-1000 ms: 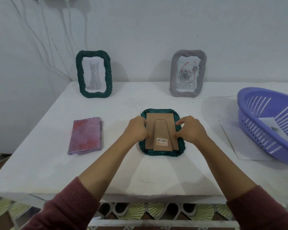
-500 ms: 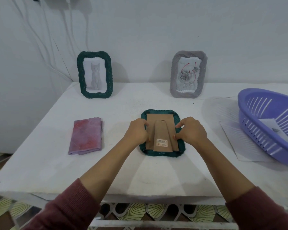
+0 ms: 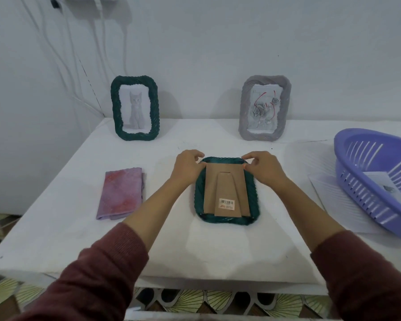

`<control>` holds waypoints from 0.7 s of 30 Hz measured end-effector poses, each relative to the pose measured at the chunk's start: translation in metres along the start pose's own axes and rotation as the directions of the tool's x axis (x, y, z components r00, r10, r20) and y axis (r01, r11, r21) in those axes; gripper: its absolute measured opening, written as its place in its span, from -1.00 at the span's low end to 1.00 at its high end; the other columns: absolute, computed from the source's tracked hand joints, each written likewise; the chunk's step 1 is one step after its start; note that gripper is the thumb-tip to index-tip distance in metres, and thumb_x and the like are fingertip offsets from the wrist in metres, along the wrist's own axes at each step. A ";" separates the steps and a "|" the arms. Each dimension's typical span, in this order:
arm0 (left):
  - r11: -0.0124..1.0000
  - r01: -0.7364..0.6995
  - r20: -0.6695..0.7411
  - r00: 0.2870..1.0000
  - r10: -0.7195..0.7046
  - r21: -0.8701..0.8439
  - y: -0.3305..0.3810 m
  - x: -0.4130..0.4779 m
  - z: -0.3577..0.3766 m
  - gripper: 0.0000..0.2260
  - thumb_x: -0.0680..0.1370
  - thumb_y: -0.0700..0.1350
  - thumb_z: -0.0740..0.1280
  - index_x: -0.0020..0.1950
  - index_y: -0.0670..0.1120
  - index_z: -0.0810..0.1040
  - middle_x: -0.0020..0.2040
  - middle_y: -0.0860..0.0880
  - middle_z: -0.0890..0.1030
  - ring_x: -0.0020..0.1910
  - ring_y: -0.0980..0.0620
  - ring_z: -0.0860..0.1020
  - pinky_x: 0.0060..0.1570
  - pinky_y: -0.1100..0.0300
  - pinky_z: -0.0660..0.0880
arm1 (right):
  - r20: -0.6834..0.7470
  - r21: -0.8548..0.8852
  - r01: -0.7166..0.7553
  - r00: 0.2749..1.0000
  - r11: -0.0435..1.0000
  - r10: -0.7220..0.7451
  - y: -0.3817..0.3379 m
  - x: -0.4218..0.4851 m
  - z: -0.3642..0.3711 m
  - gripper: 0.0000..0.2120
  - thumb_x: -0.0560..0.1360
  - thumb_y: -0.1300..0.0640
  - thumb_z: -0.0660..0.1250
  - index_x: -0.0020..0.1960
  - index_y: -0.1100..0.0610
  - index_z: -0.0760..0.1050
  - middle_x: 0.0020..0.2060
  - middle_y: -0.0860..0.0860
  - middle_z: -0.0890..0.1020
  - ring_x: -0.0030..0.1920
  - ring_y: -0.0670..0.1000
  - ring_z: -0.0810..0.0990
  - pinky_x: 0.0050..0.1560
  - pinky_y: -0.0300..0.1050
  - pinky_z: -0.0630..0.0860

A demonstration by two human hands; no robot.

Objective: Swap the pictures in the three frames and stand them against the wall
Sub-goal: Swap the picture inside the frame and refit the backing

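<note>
Both hands have slid from the flanks of the cardboard backing [image 3: 226,181] up to the green frame's [image 3: 227,220] far corners. The left hand [image 3: 186,169] at 11 o'clock and the right hand [image 3: 265,170] at 1 o'clock each pinch the rim with curled fingertips, probably to work the top clips. It lies face-down at the centre of the table [image 3: 195,256], leaving its back reachable.

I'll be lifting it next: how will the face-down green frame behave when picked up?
The face-down green frame looks rigid with its thick woven rim, so it probably lifts flat. Its cardboard back looks thin and may flex under pressing. The fold-out stand could swing open when the frame is turned.
</note>
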State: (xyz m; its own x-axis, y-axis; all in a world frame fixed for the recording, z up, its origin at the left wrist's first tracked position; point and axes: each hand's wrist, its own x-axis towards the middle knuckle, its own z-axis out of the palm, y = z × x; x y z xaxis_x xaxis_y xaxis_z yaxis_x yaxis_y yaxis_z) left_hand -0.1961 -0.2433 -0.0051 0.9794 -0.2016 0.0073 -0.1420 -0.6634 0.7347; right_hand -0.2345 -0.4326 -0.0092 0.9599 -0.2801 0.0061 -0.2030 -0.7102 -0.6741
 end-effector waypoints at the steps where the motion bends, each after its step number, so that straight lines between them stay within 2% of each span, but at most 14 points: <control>1: 1.000 -0.001 0.002 1.000 0.001 -0.014 -0.002 0.004 0.003 -0.70 0.53 -0.20 0.30 0.26 -0.22 0.50 0.25 -0.19 0.52 0.23 -0.06 0.47 0.19 0.22 0.35 | 0.014 -0.016 0.020 1.000 1.000 -0.020 0.000 0.004 0.004 -0.74 0.47 0.18 0.32 0.16 0.13 0.56 -0.33 -0.09 0.46 -0.16 -0.01 0.48 -0.11 -0.21 0.35; 3: 1.000 -0.005 -0.002 1.000 0.004 -0.025 -0.005 0.008 0.008 -0.71 0.53 -0.20 0.31 0.24 -0.22 0.51 0.24 -0.18 0.53 0.23 -0.07 0.48 0.19 0.19 0.37 | 0.030 -0.040 0.055 0.998 0.998 -0.054 0.002 0.008 0.009 -0.72 0.48 0.20 0.31 0.18 0.14 0.55 -0.35 -0.21 0.36 -0.12 -0.05 0.44 -0.07 -0.21 0.33; 4: 1.000 -0.011 -0.009 1.000 0.011 -0.027 -0.007 0.009 0.009 -0.71 0.52 -0.21 0.31 0.23 -0.21 0.52 0.23 -0.17 0.54 0.22 -0.07 0.48 0.17 0.19 0.37 | 0.027 -0.042 0.066 0.998 0.997 -0.065 0.003 0.009 0.009 -0.72 0.47 0.21 0.32 0.18 0.15 0.55 -0.34 -0.21 0.37 -0.11 -0.06 0.43 -0.06 -0.21 0.34; 6: 0.999 -0.030 -0.028 0.999 0.030 -0.026 -0.011 0.007 0.007 -0.76 0.51 -0.22 0.32 0.17 -0.20 0.56 0.14 -0.14 0.57 0.15 -0.02 0.50 0.08 0.23 0.38 | 0.011 -0.040 0.076 0.997 0.996 -0.075 0.003 0.004 0.005 -0.75 0.45 0.24 0.34 0.13 0.17 0.58 -0.28 -0.10 0.48 -0.16 -0.05 0.46 -0.09 -0.24 0.37; 7: 0.999 -0.042 -0.016 0.999 0.042 -0.017 -0.013 0.003 0.003 -0.80 0.50 -0.23 0.33 0.11 -0.19 0.59 0.04 -0.10 0.58 0.04 0.03 0.51 0.00 0.28 0.37 | 0.018 -0.039 0.085 0.996 0.996 -0.084 0.003 -0.001 0.002 -0.78 0.43 0.26 0.36 0.07 0.18 0.60 -0.26 -0.04 0.51 -0.24 -0.06 0.46 -0.17 -0.26 0.39; 9: 0.997 -0.075 0.115 0.990 0.076 -0.010 -0.019 -0.008 -0.007 -0.89 0.48 -0.24 0.34 -0.04 -0.14 0.64 -0.16 -0.01 0.57 -0.20 0.13 0.49 -0.15 0.32 0.38 | 0.104 -0.035 0.117 0.988 0.993 -0.113 0.004 -0.017 -0.008 -0.87 0.38 0.29 0.40 -0.08 0.20 0.63 -0.30 0.01 0.56 -0.39 -0.16 0.43 -0.32 -0.31 0.36; 11: 0.993 -0.118 0.334 0.935 0.122 -0.033 -0.025 -0.022 -0.020 -0.90 0.45 -0.24 0.39 -0.15 -0.04 0.64 -0.27 0.03 0.57 -0.29 0.14 0.47 -0.19 0.32 0.40 | 0.251 -0.033 0.157 0.957 0.987 -0.144 0.006 -0.035 -0.019 -0.92 0.35 0.27 0.45 -0.21 0.12 0.62 -0.33 -0.02 0.58 -0.44 -0.17 0.43 -0.33 -0.31 0.37; 13: 0.988 -0.147 0.488 0.859 0.151 -0.046 -0.028 -0.034 -0.028 -0.88 0.40 -0.20 0.45 -0.17 0.02 0.64 -0.26 0.03 0.58 -0.29 0.17 0.47 -0.25 0.42 0.38 | 0.382 -0.069 0.205 0.909 0.976 -0.164 0.009 -0.051 -0.026 -0.87 0.32 0.20 0.49 -0.27 0.00 0.59 -0.28 -0.04 0.59 -0.34 -0.13 0.48 -0.29 -0.32 0.41; 15: 0.983 -0.179 0.550 0.817 0.173 -0.044 -0.030 -0.042 -0.030 -0.87 0.36 -0.17 0.50 -0.13 0.00 0.67 -0.20 0.08 0.58 -0.28 0.25 0.46 -0.28 0.48 0.36 | 0.447 -0.108 0.231 0.880 0.967 -0.161 0.013 -0.062 -0.027 -0.86 0.29 0.12 0.52 -0.23 -0.05 0.59 -0.18 -0.03 0.61 -0.22 -0.05 0.52 -0.19 -0.24 0.44; 18: 0.970 -0.242 0.563 0.801 0.205 -0.009 -0.033 -0.047 -0.025 -0.83 0.35 -0.15 0.51 -0.07 -0.07 0.68 -0.15 0.15 0.56 -0.21 0.26 0.47 -0.22 0.51 0.36 | 0.460 -0.140 0.262 0.871 0.955 -0.172 0.018 -0.070 -0.022 -0.80 0.30 0.08 0.52 -0.08 0.04 0.63 -0.14 -0.09 0.57 -0.19 -0.13 0.49 -0.17 -0.32 0.42; 21: 0.959 -0.284 0.535 0.810 0.240 0.001 -0.036 -0.049 -0.021 -0.86 0.36 -0.16 0.51 -0.09 -0.09 0.69 -0.16 0.16 0.56 -0.23 0.30 0.48 -0.20 0.50 0.37 | 0.423 -0.162 0.284 0.885 0.945 -0.194 0.019 -0.073 -0.018 -0.77 0.32 0.12 0.51 -0.04 0.13 0.64 -0.14 -0.07 0.55 -0.22 -0.15 0.47 -0.20 -0.39 0.37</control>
State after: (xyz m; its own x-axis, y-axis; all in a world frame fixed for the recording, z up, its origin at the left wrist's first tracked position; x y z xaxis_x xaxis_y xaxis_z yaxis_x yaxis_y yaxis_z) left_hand -0.2363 -0.1941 -0.0173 0.6828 -0.7078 -0.1811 -0.4147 -0.5795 0.7016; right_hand -0.3124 -0.4375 -0.0095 0.9708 0.1626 -0.1765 0.0494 -0.8551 -0.5161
